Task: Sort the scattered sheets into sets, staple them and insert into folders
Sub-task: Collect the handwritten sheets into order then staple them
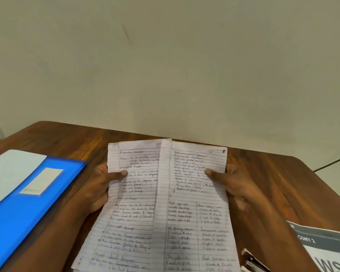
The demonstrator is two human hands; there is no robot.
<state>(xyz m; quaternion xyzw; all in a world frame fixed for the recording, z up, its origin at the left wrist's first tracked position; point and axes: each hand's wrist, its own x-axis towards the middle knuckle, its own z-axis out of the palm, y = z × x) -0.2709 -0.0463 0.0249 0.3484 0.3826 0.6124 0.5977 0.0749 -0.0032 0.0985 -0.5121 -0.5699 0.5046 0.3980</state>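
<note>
Above the wooden table (263,173), the left hand (98,185) pinched one handwritten sheet (133,203) and the right hand (234,185) another sheet (198,213), thumbs on top. Left lay a blue folder (28,209); right, a stapler (251,262) beside a printed booklet (326,250).

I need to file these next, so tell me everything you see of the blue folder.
The blue folder lies flat on the left of the wooden table, running out of the bottom-left of the frame. It looks like glossy plastic, closed, with a pale rectangular label on its cover. A white sheet overlaps its far left side. Neither hand touches it.
</note>
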